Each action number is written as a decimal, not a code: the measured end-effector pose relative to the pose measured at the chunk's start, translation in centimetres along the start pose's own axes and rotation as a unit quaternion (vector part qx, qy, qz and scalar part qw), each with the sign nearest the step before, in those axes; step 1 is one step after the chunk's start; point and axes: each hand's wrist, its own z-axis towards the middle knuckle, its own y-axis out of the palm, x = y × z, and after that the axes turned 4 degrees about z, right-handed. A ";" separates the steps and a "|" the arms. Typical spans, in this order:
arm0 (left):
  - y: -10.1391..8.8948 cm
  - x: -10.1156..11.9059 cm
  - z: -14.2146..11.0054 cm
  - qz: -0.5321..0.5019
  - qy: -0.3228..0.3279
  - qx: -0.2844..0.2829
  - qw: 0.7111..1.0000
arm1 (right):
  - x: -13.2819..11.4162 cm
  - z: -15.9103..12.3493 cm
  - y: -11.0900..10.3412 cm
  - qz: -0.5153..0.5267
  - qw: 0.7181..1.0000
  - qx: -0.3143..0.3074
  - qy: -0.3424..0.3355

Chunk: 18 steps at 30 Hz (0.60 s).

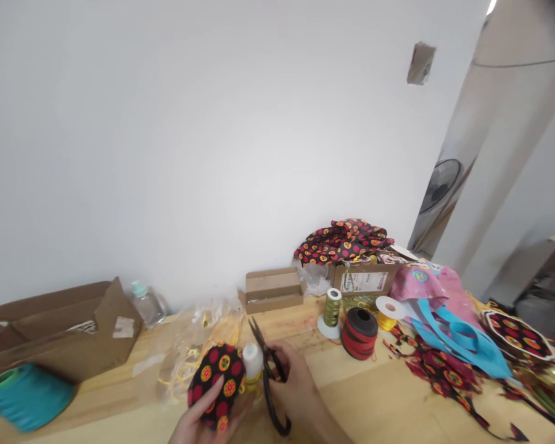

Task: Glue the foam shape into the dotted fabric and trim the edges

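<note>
My left hand (198, 419) holds a rounded piece of black fabric with red and orange dots (216, 382) low in the picture, fingers wrapped round it. My right hand (296, 388) grips black scissors (268, 370), blades pointing up and away, one handle loop hanging below the hand. Between the two hands stands a small white spool with yellow cord (253, 365), touching the fabric piece. Which hand holds the spool I cannot tell.
On the wooden table (374, 401): a teal thread cone (28, 394) and an open cardboard box (60, 330) at left, a clear bottle (145, 302), a small cardboard box (272, 288), green (332, 311), red-black (359, 333) and yellow (387, 313) spools, dotted fabric pile (345, 239), blue ribbon (457, 339).
</note>
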 end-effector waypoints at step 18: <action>7.5 0.2 8.3 -0.042 -0.012 -0.133 0.990 | -1.0 7.9 -4.8 -0.016 0.980 0.151 -0.130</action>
